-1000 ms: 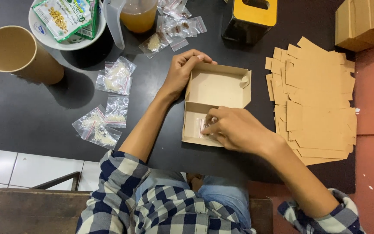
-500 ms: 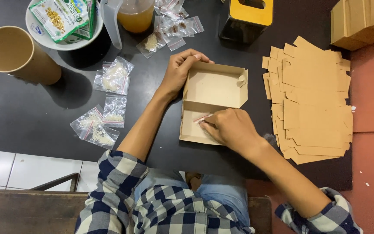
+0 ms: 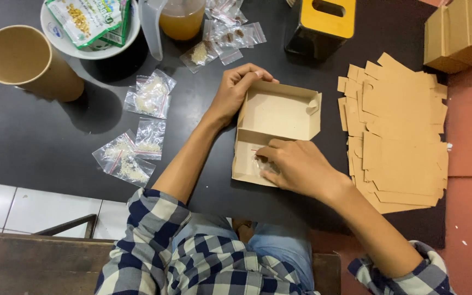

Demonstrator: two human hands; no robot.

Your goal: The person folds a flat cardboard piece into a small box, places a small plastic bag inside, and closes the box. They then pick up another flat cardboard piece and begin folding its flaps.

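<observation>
An open brown cardboard box (image 3: 279, 112) lies on the black table (image 3: 28, 142), lid flap up at the far side. My left hand (image 3: 239, 87) grips the box's upper left corner. My right hand (image 3: 296, 164) rests inside the near compartment, pressing a small clear plastic bag (image 3: 260, 164) with a red seal line against the box floor. The bag is mostly hidden under my fingers.
Several clear bags of white grains (image 3: 132, 147) lie left of my arm. A brown paper cup (image 3: 23, 60), a white bowl (image 3: 91, 52) with a green packet, a jug of amber liquid (image 3: 178, 19), a yellow-topped container (image 3: 323, 24), flat cardboard blanks (image 3: 400, 131) and folded boxes (image 3: 462, 33) surround the box.
My right hand has shifted slightly within the near compartment, pushing the small bag down. My left hand keeps its hold on the box corner.
</observation>
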